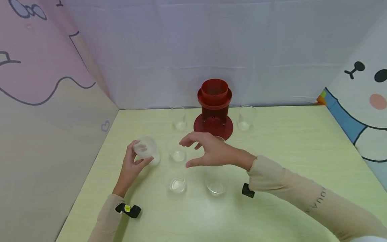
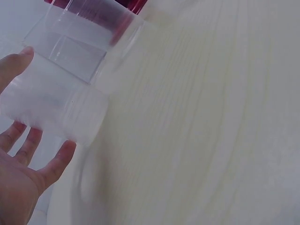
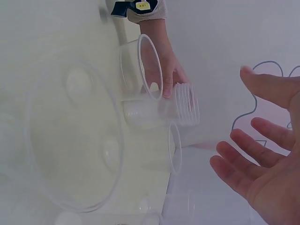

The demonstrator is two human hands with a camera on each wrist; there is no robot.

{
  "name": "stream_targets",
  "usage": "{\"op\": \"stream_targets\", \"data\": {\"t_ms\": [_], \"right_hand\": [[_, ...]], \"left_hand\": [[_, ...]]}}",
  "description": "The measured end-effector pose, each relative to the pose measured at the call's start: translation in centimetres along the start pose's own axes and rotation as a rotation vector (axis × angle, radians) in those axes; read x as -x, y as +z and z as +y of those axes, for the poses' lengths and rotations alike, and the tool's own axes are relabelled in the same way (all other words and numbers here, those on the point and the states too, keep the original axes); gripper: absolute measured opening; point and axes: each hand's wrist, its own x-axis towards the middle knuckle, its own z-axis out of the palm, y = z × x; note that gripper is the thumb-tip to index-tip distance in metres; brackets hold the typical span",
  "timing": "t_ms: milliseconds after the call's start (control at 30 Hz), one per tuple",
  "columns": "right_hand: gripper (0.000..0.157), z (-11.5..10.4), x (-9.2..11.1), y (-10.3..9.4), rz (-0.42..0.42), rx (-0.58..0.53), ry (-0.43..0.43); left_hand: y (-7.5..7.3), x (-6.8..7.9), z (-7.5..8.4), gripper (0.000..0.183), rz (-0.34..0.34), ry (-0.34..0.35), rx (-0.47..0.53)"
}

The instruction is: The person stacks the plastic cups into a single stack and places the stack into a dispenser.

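My left hand (image 1: pixel 131 166) grips a stack of nested clear plastic cups (image 1: pixel 148 148), its thumb on one side and its fingers on the other. In the right wrist view the stack (image 3: pixel 159 111) shows several rims close together. My right hand (image 1: pixel 211 151) hovers over the middle of the table with nothing in it. Its thumb and fingers are spread apart, as the right wrist view shows too. Below and left of it stands a clear cup (image 1: pixel 177 155). Two more cups, a left one (image 1: pixel 176 183) and a right one (image 1: pixel 216 185), stand nearer me.
A red round-based holder (image 1: pixel 214 111) stands at the back middle of the table (image 1: pixel 290 141). Clear cups flank it, a left one (image 1: pixel 179 119) and a right one (image 1: pixel 247 119). Another cup's rim (image 1: pixel 220 138) peeks out behind my right hand. Printed cloth walls (image 1: pixel 181 50) border the table.
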Motion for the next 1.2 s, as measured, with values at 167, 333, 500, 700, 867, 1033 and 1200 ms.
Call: {"op": "stream_targets", "data": {"t_ms": [167,333,500,700,867,1033,1200], "right_hand": [[0.056,0.1,1.0,0.1,0.014,-0.033,-0.025],[0.055,-0.1,1.9,0.1,0.019,-0.037,-0.028],[0.055,0.0,2.7,0.2,0.025,-0.038,-0.044],[0.056,0.3,3.9,0.3,0.044,-0.069,-0.056],[0.056,0.6,4.8,0.5,0.063,-0.104,-0.056],[0.058,0.9,5.7,0.7,0.068,-0.115,-0.039],[0.058,1.2,6.5,0.9,0.071,-0.12,-0.003]], "left_hand": [[0.0,0.0,0.0,0.078,0.002,-0.005,0.005],[0.1,0.0,0.1,0.077,0.003,-0.007,0.01],[0.0,0.1,0.0,0.078,0.001,-0.013,0.016],[-0.1,0.1,0.0,0.078,-0.006,-0.017,0.013],[0.0,0.2,0.2,0.079,-0.003,-0.022,0.012],[0.0,0.1,0.1,0.078,-0.001,-0.018,0.009],[0.0,0.1,0.1,0.079,-0.003,-0.011,0.001]]}}
